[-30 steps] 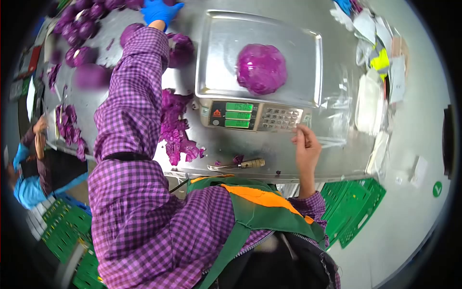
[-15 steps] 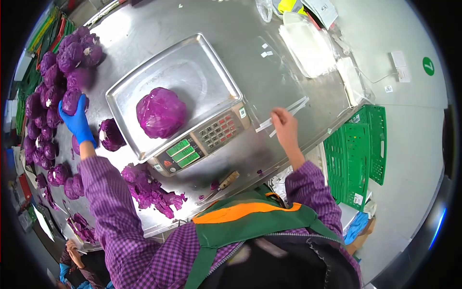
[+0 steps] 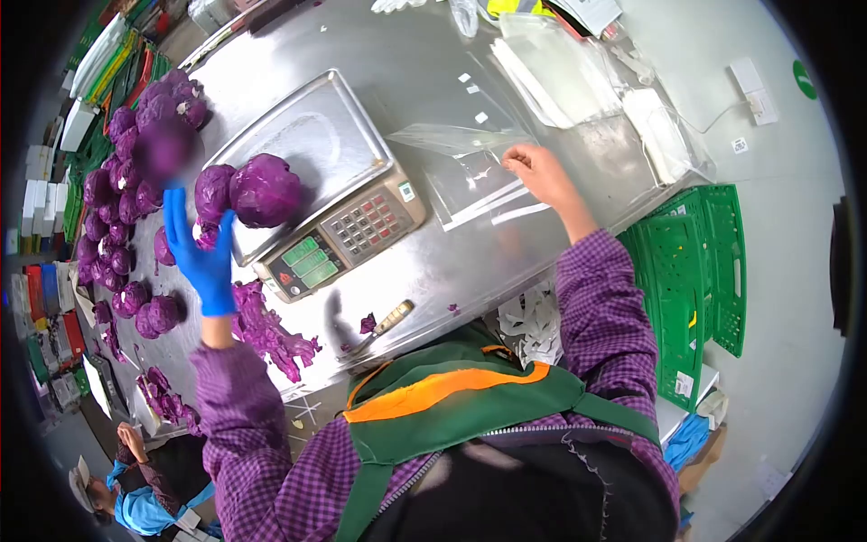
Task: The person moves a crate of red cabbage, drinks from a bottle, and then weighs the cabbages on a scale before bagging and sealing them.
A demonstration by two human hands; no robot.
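Note:
My left hand (image 3: 200, 262), in a blue glove, is open with its fingers spread. Just beyond its thumb and fingers, a red cabbage (image 3: 213, 191) sits at the left side of the scale's metal tray (image 3: 312, 122), against a larger red cabbage (image 3: 265, 191). Another cabbage (image 3: 207, 237) is partly hidden behind the glove. On the right, my bare right hand (image 3: 542, 176) pinches the edge of a clear plastic bag (image 3: 465, 167), which lies partly raised over the table. The scale's keypad and green displays (image 3: 312, 262) face me.
Many red cabbages (image 3: 117, 217) are heaped at the left. Torn leaves (image 3: 271, 334) and a knife (image 3: 390, 318) lie near the front edge. A stack of clear bags (image 3: 551, 77) is at the back right; green crates (image 3: 673, 298) stand beside the table. Another person (image 3: 149, 488) is at lower left.
My left hand has moved right from the heap and let go of a cabbage, now on the tray beside the first. The plastic bag at my right hand is spread and lifted more.

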